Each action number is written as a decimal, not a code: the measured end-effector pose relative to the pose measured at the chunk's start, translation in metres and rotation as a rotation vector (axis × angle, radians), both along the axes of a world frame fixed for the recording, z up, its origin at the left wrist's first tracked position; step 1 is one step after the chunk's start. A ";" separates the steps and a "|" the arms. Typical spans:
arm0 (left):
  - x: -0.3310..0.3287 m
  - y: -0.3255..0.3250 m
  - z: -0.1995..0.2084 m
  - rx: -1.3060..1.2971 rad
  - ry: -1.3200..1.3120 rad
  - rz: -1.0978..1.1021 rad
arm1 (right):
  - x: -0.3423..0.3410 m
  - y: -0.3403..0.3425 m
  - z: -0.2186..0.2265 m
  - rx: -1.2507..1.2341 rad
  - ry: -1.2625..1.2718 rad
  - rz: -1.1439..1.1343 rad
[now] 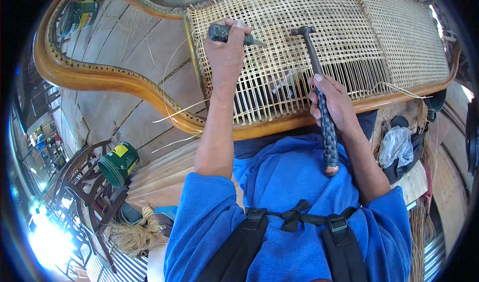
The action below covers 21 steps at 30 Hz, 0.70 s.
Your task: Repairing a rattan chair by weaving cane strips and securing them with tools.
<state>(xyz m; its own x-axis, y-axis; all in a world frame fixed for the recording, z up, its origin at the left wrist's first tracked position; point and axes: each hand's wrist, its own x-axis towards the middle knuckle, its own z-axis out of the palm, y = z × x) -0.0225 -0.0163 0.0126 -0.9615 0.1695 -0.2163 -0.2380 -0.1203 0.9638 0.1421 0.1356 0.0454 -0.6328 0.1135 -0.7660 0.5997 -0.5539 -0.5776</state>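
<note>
My left hand [225, 57] is closed around the dark, wrapped handle of a short-bladed knife [218, 33]. Its pointed blade sticks out to the right, over the woven cane panel [319, 12]. In my right hand [335, 101] is a hammer [325, 132], gripped partway along its dark woven-wrapped handle. The small metal head points away from me and lies over the cane. Tight weave covers the far and right parts of the panel; along the near edge, parallel strands show dark gaps between them. The panel sits in a varnished wooden frame [272, 126] in front of my body.
The curved wooden frame arm [90, 84], lined with small holes, sweeps left. Loose cane strands poke out near its corner. At lower left stand a green bucket [119, 164], dark carved wooden pieces [85, 197] and a fibre bundle [137, 237]. A clear plastic bag [396, 147] lies right.
</note>
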 end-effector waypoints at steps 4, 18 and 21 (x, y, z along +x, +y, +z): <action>0.013 -0.002 -0.009 -0.083 0.067 -0.007 | 0.009 -0.002 0.000 0.001 0.021 0.010; 0.031 0.001 -0.013 -0.129 0.045 0.000 | 0.018 -0.001 -0.001 0.002 0.035 -0.014; 0.026 -0.002 -0.008 0.153 -0.170 -0.005 | 0.017 -0.002 -0.003 -0.012 0.029 -0.011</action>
<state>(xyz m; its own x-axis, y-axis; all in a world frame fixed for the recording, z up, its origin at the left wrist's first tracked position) 0.0038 -0.0188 0.0043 -0.9125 0.2178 -0.3464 -0.3964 -0.2603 0.8804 0.1592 0.1335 0.0420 -0.6533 0.1121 -0.7487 0.5765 -0.5674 -0.5880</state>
